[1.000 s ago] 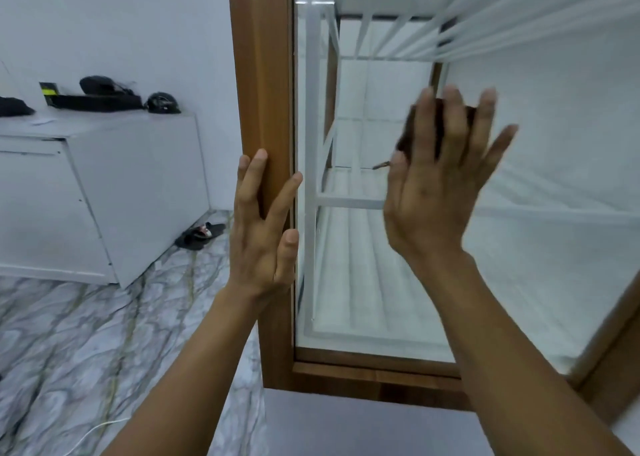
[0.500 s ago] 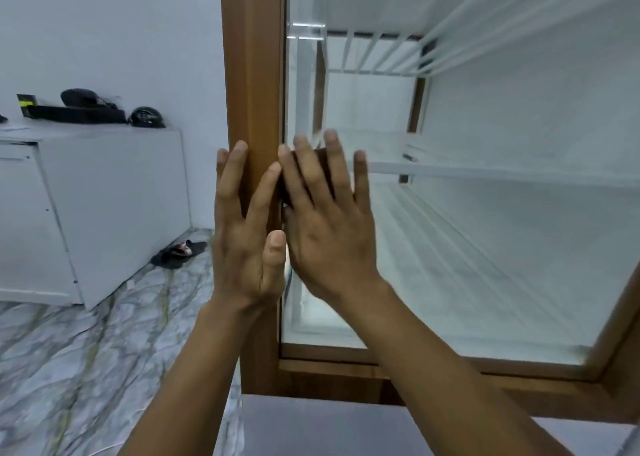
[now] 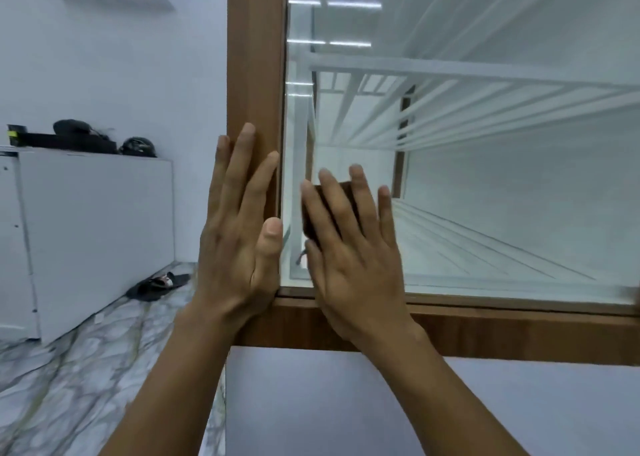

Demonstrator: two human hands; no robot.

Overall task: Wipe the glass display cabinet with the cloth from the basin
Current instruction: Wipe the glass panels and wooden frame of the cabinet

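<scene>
- Brown cloth (image 3: 320,209) is lying flat against the glass pane (image 3: 485,196) of the display cabinet, low in its near-left corner, just right of the wooden post (image 3: 256,74) and a little above the bottom rail (image 3: 519,331).
- I am judging the wiping as under way, not finished: the cloth is out of the basin and on the glass, and I am seeing no basin in view.
- I am unable to tell from the pane itself which parts are already wiped; ceiling lights are reflecting in it and no streaks or wet marks are showing, so I am treating the wide stretch to the right and the upper part as possibly left to do.
- I am pressing the cloth with my right hand (image 3: 349,258), palm toward the glass, fingers (image 3: 360,196) stretched out and slightly spread over it, not clenched; the cloth is peeking out between and above them.
- My right forearm is reaching up from the lower right, with the hand a touch blurred.
- My left hand (image 3: 242,234) is resting flat and unclenched on the wooden post, fingers pointing up, thumb just beside the glass edge, gripping nothing.
- Far left, a white cupboard (image 3: 97,234) is standing on the marble floor (image 3: 69,369).
</scene>
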